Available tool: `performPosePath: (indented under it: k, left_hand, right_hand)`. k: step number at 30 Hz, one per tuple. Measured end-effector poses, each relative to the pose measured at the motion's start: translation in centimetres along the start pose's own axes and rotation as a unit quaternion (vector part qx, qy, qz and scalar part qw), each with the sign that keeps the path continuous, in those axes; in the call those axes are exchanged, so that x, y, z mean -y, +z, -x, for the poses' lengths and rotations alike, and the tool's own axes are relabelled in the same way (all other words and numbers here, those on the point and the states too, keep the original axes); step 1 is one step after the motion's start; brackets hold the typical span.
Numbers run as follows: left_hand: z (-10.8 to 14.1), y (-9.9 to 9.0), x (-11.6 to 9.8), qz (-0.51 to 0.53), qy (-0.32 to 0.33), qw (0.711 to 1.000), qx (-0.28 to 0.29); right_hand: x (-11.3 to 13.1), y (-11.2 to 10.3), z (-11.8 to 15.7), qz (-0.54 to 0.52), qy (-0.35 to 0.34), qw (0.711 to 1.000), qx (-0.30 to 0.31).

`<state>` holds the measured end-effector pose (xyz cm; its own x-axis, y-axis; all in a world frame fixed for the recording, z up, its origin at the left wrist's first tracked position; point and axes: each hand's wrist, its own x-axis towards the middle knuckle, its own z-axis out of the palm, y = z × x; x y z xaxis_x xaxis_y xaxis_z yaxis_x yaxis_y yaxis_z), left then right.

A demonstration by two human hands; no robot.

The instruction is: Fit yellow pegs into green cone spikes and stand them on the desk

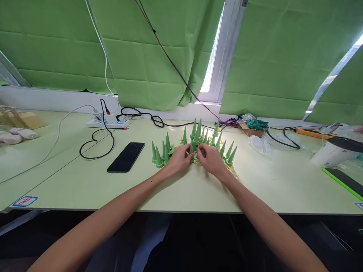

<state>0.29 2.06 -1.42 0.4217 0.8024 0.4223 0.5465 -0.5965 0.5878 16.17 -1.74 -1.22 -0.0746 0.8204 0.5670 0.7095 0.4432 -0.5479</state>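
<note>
Several green cones (159,158) with round bases stand upright in a cluster on the pale table (181,196). Small yellowish pieces (232,170) lie among them, mostly at the right side. My left hand (181,156) is closed at the middle of the cluster, its thumb and fingers around a green cone. Just to its right, my right hand (209,156) has its fingers pinched together; whatever they hold is too small to make out. The two hands nearly meet, and they hide part of the cones behind them.
A black phone (126,157) lies left of the cones. Behind it are a power strip (109,122) and looped black cables. At the right are a small cardboard box (251,130), clear plastic bags (260,146), a white cup with dark lid (336,151) and a green-edged dark slab (344,182).
</note>
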Motion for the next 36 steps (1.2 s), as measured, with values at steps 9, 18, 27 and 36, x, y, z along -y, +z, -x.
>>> performPosePath:
  k: [9,18,27,36]
  left_hand:
    - [-0.19,0.07,0.0,0.104,-0.069,0.991,-0.045]
    - [-0.31,0.48,0.14,0.218,-0.091,0.97,-0.052]
    - [-0.22,0.42,-0.14,0.217,-0.114,0.968,-0.047]
    - [-0.17,0.46,-0.38,0.233,-0.12,0.963,-0.054]
  right_hand:
    - [0.3,-0.18,0.04,-0.045,0.014,0.999,-0.024]
    - [0.51,-0.24,0.24,-0.085,0.019,0.996,-0.028]
    - [0.9,-0.39,0.31,-0.089,0.004,0.996,-0.02]
    - [0.9,-0.44,0.35,-0.079,0.007,0.997,-0.008]
